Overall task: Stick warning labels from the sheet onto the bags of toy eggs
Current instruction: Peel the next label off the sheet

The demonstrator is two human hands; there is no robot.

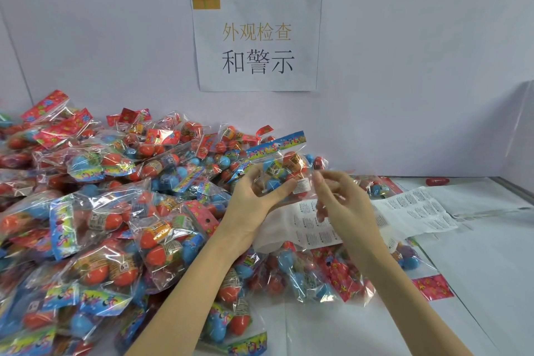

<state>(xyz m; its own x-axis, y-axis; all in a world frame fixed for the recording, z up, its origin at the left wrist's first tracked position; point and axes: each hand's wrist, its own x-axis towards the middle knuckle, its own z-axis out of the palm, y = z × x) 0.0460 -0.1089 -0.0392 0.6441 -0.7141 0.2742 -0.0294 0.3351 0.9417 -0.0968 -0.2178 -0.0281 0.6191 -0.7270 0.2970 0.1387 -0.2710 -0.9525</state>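
My left hand [254, 196] grips a clear bag of toy eggs [284, 165] with a blue header, held up above the table. A small white warning label [302, 185] sits on the bag's lower front, beside my left thumb. My right hand [338, 196] is just right of the label, fingers loosely curled, fingertips near the bag's edge; whether it holds anything I cannot tell. The white label sheet [398, 211] lies on the table under and right of my hands, with several printed labels on it.
A large pile of egg bags [101, 205] covers the table's left and middle. A few bags [332, 274] lie under my right forearm. A loose red egg [437, 181] rests by the back wall. A paper sign [257, 43] hangs on the wall.
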